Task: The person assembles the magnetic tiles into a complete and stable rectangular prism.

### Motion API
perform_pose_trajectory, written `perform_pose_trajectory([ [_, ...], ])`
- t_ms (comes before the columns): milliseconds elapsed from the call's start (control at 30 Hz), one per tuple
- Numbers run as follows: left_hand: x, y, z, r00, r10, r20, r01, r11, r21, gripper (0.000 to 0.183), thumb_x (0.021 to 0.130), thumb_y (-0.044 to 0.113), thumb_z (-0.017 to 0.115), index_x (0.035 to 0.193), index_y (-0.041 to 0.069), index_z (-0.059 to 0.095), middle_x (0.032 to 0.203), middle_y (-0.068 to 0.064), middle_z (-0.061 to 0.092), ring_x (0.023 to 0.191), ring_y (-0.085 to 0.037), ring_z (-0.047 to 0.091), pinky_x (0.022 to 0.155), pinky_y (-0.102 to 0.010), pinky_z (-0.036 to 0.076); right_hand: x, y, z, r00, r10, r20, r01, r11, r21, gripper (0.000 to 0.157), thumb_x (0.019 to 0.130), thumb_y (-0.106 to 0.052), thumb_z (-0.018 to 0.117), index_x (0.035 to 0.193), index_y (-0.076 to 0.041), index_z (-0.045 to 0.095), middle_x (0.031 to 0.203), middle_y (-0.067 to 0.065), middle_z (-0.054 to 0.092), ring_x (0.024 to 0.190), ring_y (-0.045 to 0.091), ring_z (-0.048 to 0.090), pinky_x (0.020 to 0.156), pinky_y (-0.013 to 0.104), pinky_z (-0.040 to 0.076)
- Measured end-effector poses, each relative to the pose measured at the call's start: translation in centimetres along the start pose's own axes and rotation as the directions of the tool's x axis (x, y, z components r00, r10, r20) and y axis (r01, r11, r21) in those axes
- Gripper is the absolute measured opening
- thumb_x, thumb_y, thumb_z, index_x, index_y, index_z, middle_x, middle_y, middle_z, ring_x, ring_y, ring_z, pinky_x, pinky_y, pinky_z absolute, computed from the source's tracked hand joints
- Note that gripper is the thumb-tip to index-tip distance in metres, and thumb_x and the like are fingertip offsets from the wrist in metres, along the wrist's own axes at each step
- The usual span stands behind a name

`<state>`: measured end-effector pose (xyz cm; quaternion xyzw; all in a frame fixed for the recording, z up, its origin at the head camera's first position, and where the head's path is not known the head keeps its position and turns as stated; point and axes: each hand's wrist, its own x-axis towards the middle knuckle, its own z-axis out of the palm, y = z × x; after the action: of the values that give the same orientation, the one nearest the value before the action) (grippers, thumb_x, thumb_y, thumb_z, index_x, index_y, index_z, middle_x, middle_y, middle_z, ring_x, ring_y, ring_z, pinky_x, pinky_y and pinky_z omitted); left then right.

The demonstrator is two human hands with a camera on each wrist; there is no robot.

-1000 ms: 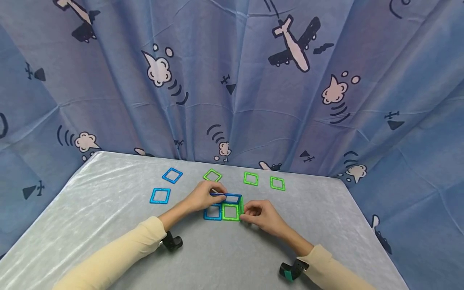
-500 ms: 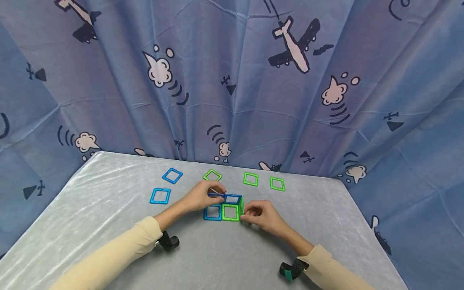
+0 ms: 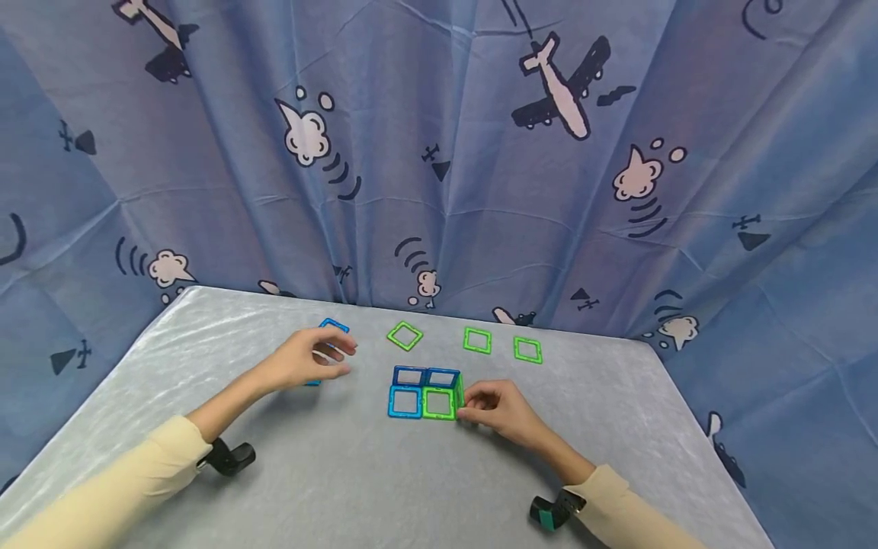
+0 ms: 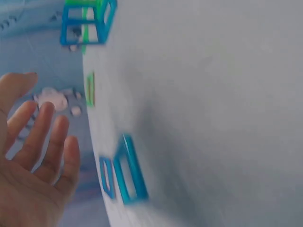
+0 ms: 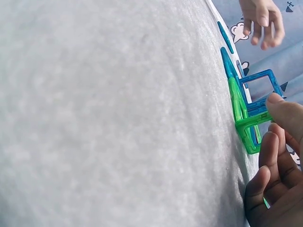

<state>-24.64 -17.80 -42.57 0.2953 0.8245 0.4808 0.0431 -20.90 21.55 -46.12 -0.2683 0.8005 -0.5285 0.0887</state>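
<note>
My left hand [image 3: 302, 360] hovers with relaxed fingers and nothing in its grasp, above two loose blue magnetic tiles. One, a blue square frame [image 3: 334, 324], peeks out beyond the fingers; the nearer blue tile [image 4: 134, 163] shows in the left wrist view, mostly hidden from the head. My right hand [image 3: 501, 412] pinches an upright green magnetic tile [image 3: 460, 393] between thumb and fingers. That tile forms the right side of a small build: a flat blue tile [image 3: 405, 415] beside a flat green tile [image 3: 439, 417], with two dark blue tiles [image 3: 409, 368] standing along the back.
Loose green tiles lie toward the far table edge: one turned like a diamond [image 3: 405, 348] and two more to its right [image 3: 477, 351]. A grey cloth covers the table [image 3: 384, 488]. A blue curtain [image 3: 384, 152] with printed airplanes hangs behind.
My left hand has let go of the left upright blue tile and moved left to the loose blue tiles. The right hand keeps its place on the upright green tile.
</note>
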Motion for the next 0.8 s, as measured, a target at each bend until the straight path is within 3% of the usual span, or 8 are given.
perform_pose_trajectory([
  [200,-2.6,-1.7,-2.2,0.999,-0.046,-0.016,0.045,0.999,-0.008,0.041,0.086,0.016,0.085,0.121,0.002,0.068,0.12,-0.017,0.066,0.109,-0.038,0.063,0.087,-0.047,0.055,0.0,-0.1,0.0,1.0,-0.01,-0.002,0.01,1.0,-0.001,0.01,0.089,-0.003,0.078,0.097,0.001,0.073,0.077,0.009,0.066,0.064,0.009,0.055,0.053,0.022,0.044],
  [367,-3.9,-3.0,-3.1,0.998,-0.056,-0.039,0.059,0.996,0.073,0.05,0.084,0.022,0.087,0.126,0.004,0.067,0.124,-0.017,0.065,0.112,-0.036,0.061,0.085,-0.051,0.053,-0.1,-0.2,0.0,1.0,-0.002,0.001,0.002,1.0,0.003,0.01,0.089,-0.004,0.079,0.097,0.0,0.073,0.077,0.008,0.066,0.064,0.009,0.055,0.054,0.021,0.044],
  [567,-4.3,-4.5,-3.8,0.998,-0.039,-0.056,0.049,0.982,0.18,0.06,0.079,0.025,0.091,0.129,0.003,0.064,0.126,-0.015,0.065,0.111,-0.035,0.061,0.086,-0.052,0.051,-0.1,-0.2,0.0,1.0,-0.001,0.01,0.001,1.0,0.005,0.011,0.089,-0.005,0.079,0.097,0.001,0.073,0.077,0.01,0.066,0.065,0.01,0.055,0.054,0.021,0.044],
  [800,-4.0,-5.8,-4.1,0.997,0.044,-0.063,-0.025,0.96,0.278,0.061,0.072,0.022,0.095,0.121,-0.002,0.067,0.117,-0.013,0.068,0.103,-0.032,0.061,0.091,-0.05,0.047,0.0,0.0,-0.1,1.0,0.013,0.011,-0.013,1.0,0.006,0.011,0.09,-0.005,0.079,0.097,0.0,0.074,0.077,0.009,0.066,0.064,0.01,0.054,0.053,0.022,0.042],
])
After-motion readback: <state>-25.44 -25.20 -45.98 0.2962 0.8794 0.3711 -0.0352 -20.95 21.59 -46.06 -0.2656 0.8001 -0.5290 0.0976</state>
